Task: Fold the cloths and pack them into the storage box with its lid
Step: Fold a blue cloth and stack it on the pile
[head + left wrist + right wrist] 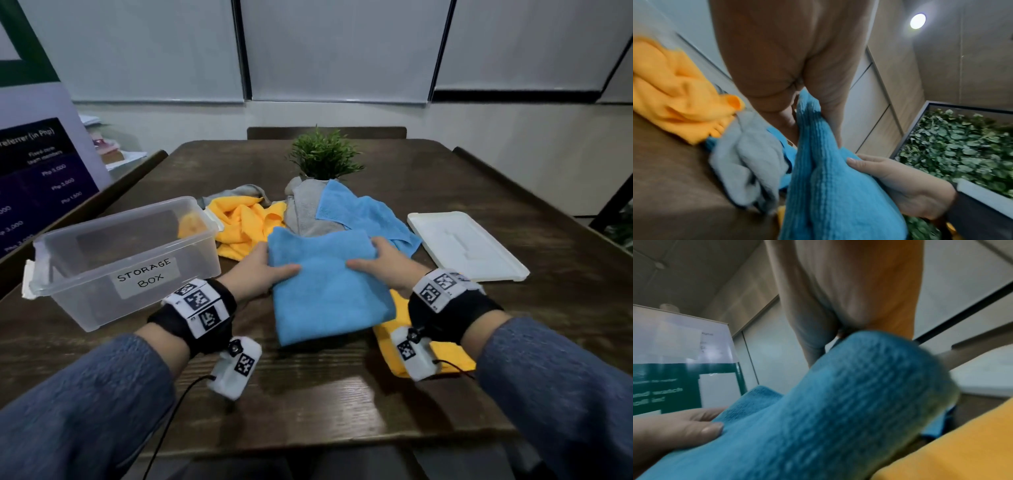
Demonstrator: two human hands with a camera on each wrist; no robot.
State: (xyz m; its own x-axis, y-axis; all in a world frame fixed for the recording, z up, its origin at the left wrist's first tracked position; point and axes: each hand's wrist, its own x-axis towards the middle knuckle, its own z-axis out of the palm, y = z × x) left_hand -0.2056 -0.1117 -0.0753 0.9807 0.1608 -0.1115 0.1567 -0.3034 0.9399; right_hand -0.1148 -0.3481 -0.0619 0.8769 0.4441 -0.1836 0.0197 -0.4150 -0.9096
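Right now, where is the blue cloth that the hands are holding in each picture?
Head view: the folded blue cloth is mid-table, held at its far edge by both hands.
Left wrist view: it fills the lower middle, below the left hand.
Right wrist view: it runs across the lower centre.
Shared landmark: the right hand's thumb resting on it, seen in all three.

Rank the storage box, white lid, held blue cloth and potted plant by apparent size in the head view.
1. storage box
2. held blue cloth and white lid look alike; unranked
3. potted plant, smallest, though farthest from the camera
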